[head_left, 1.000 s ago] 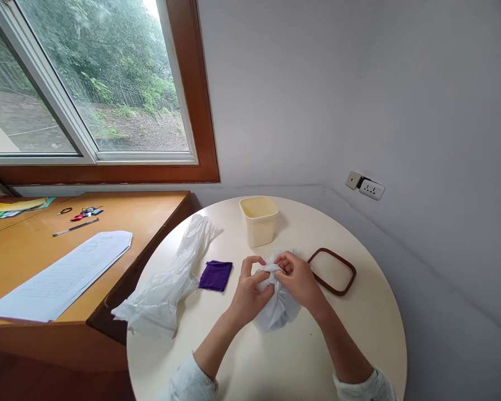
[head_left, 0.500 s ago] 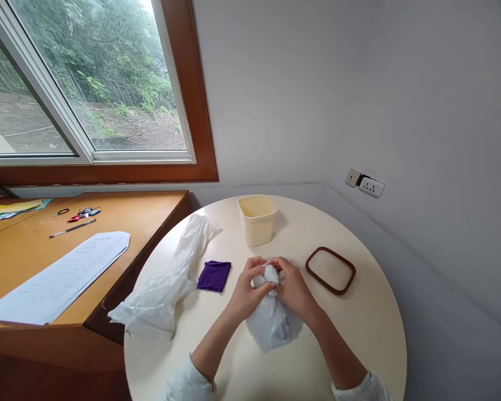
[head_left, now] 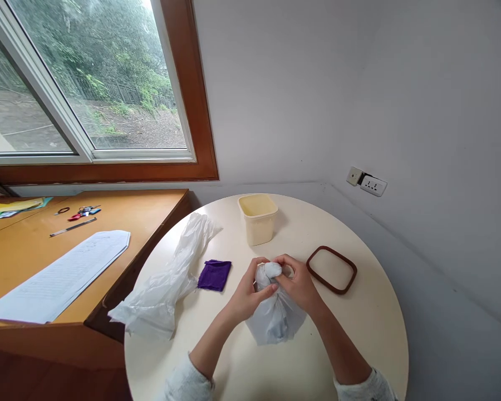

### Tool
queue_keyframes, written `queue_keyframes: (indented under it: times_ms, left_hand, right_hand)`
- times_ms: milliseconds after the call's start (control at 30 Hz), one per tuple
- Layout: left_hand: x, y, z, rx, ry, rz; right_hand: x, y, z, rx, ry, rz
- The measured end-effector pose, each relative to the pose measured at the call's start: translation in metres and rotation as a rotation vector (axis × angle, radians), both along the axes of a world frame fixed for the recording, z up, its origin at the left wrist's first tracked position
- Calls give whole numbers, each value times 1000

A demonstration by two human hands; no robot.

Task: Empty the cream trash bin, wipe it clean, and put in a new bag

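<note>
A small white plastic bag (head_left: 275, 320) with something inside stands on the round cream table (head_left: 359, 334). Its top is twisted into a bunch. My left hand (head_left: 250, 292) wraps closed round the bunched neck from the left. From the right, my right hand (head_left: 298, 284) pinches the same neck. What the bag holds is hidden.
A folded purple cloth (head_left: 215, 274) and a crumpled clear plastic bag (head_left: 171, 281) lie to the left. Behind stands an open cream tub (head_left: 258, 219), with a brown-rimmed lid (head_left: 332, 269) to the right. The wooden desk (head_left: 25, 262) carries papers (head_left: 62, 273), a pen and keys.
Both hands have gathered the bag's top and drawn it up into a tight bunch. The bag now stands fuller and more upright below my hands.
</note>
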State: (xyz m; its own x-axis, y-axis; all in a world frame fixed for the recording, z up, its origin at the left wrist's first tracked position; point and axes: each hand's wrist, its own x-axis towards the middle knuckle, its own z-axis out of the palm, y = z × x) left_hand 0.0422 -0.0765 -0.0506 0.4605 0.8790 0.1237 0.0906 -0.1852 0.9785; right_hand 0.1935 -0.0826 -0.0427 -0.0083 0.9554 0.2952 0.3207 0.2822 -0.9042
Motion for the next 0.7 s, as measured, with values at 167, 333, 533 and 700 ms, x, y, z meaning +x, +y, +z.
queue_keyframes:
  times_ms: [167, 333, 533, 700]
  left_hand:
    - [0, 2, 1, 74, 103, 24]
    - [-7, 7, -8, 119, 46, 49]
    - [-18, 20, -20, 52, 32, 274]
    - [-19, 27, -34, 69, 73, 342]
  right_hand:
    - [-6, 1, -3, 2, 106, -47]
    - [3, 7, 2, -66, 252, -46]
    - [63, 56, 49, 142, 184, -367]
    - [115, 128, 61, 177, -35, -567]
